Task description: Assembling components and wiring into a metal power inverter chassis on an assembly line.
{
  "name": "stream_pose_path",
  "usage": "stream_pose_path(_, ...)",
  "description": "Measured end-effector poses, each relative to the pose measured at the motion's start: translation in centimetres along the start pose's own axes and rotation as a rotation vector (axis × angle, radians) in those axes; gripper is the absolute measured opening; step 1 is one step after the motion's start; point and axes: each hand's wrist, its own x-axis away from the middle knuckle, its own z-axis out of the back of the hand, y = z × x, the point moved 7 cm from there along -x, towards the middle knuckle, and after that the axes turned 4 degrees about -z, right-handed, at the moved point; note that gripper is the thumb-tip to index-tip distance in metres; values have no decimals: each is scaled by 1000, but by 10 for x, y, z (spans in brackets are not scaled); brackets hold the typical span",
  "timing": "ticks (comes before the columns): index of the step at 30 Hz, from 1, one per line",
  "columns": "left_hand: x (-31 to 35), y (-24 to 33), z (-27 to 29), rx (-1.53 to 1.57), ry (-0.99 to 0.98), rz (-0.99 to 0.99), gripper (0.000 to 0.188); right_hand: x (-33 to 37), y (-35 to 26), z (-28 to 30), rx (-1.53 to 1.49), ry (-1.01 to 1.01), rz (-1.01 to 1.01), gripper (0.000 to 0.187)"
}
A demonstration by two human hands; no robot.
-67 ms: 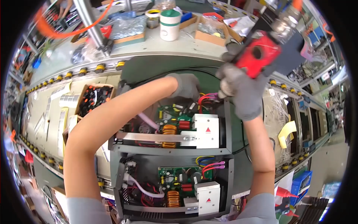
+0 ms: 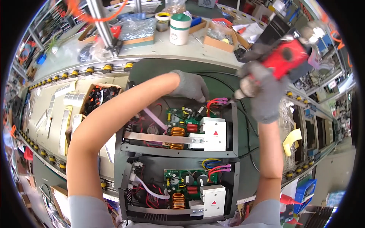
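My right hand (image 2: 268, 89), in a grey glove, grips a red pneumatic driver (image 2: 287, 57). It is blurred; its nose points down-left near the far right corner of the farther metal chassis (image 2: 178, 152). My left hand (image 2: 192, 88), also gloved, reaches over that chassis's far side, fingers bent down and together beside the red wires (image 2: 216, 102); what the fingertips hold is hidden. Inside the chassis are a green circuit board (image 2: 186, 121), a copper coil (image 2: 177, 137) and a white cover (image 2: 213, 133). A similar open chassis (image 2: 142, 212) lies nearer to me.
Black cables (image 2: 249, 133) run beside the farther chassis on its right. To the left stands a carton of black and orange parts (image 2: 100, 97). A roller rail (image 2: 108, 67) crosses behind, with a white canister (image 2: 180, 32) on the shelf beyond. Yellow foam (image 2: 292, 141) lies at right.
My right hand and the driver have moved to the right. My left hand stays at the chassis's far side. The whole view has shifted slightly.
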Motion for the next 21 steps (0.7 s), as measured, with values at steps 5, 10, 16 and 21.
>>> stream_pose_path(5,105,44,28,-408,494,-124,53,-25,-93,11,-3,195,401,24)
stream_pose_path(10,158,87,-72,-810,465,-147,75,-80,-111,-7,77,187,528,21)
stream_pose_path(16,157,51,-65,-775,558,-30,68,-162,-140,-39,249,294,421,30)
stream_pose_path(21,159,38,-61,-671,646,-27,63,-259,-194,-64,697,454,736,45)
